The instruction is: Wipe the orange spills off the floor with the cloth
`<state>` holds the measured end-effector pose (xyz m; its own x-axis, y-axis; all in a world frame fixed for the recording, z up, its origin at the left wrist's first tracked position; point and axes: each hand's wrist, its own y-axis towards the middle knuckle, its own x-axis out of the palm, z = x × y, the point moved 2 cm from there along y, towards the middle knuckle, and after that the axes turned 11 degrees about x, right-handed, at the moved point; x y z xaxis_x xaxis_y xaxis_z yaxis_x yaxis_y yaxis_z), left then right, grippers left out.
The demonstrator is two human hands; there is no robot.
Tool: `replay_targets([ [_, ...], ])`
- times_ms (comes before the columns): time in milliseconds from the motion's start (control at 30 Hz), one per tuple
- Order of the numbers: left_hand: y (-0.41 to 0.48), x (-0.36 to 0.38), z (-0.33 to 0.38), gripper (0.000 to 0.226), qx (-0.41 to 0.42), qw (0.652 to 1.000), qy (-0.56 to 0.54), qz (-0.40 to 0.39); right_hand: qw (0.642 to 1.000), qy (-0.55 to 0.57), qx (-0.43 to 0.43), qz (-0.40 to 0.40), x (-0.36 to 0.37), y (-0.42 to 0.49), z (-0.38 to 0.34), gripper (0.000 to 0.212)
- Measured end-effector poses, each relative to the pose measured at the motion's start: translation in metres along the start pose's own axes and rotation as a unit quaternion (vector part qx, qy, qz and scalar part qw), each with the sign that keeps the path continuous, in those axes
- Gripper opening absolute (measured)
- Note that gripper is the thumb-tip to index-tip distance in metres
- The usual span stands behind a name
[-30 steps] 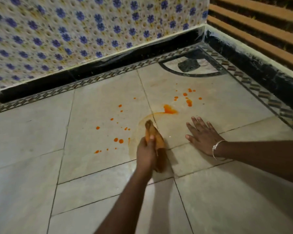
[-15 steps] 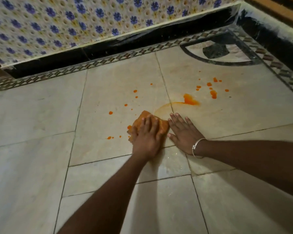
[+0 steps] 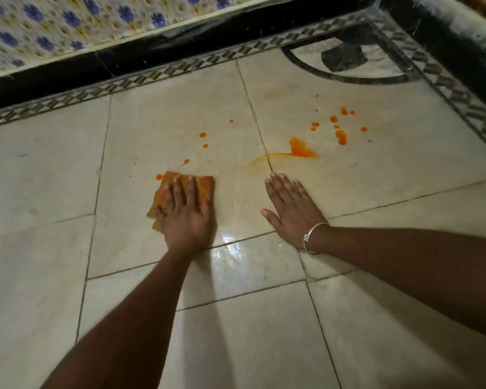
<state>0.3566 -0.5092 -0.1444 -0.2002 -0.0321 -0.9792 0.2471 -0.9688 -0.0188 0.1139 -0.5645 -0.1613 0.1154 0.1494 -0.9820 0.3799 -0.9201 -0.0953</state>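
Wall tiles [image 3: 68, 21] printed with blue flowers are seen at the upper left, above a black skirting [image 3: 68, 71] and a chequered border strip [image 3: 124, 85]. One orange-stained cloth [image 3: 201, 182] is laid flat on the pale floor [image 3: 40, 178], on the tile left of the long seam. It is pressed down by the left hand [image 3: 184, 214], whose fingers are stretched straight and spread over it; nothing is gripped.

Of the orange spills [image 3: 303, 152], five small drops [image 3: 202, 134] are counted on this same tile. One touches the cloth's far left corner, one lies just beyond its far edge, and three lie farther toward the wall. To the right, a faint orange smear [image 3: 257, 161] is drawn across the seam and joined to one larger splash [image 3: 298, 146].

The right hand [image 3: 292, 209] is laid palm down on the floor near the smear, fingers straight, thumb out, with nothing held, well apart from the cloth. One silver bracelet [image 3: 312, 237] is worn at its wrist. Beyond the splash, about ten small drops [image 3: 340, 134] are scattered in a cluster. A dark curved motif [image 3: 344, 56] is set into the floor's far right corner.
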Motion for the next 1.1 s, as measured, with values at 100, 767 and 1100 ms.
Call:
replay_targets([
  [100,-0.045,0.007,0.012,0.071,-0.062,0.998,-0.017,0.021,1.0,-0.009,-0.004,0.007,-0.002,-0.002,-0.001,0.078],
  [767,-0.044,-0.01,-0.066,0.08,-0.077,0.997,-0.015,0.001,0.999,-0.033,0.003,-0.003,-0.001,-0.002,-0.001,0.077],
  [1100,-0.113,0.022,0.056,0.09,-0.096,0.995,-0.038,-0.014,0.998,-0.045,0.011,-0.03,-0.003,-0.001,-0.003,0.084],
])
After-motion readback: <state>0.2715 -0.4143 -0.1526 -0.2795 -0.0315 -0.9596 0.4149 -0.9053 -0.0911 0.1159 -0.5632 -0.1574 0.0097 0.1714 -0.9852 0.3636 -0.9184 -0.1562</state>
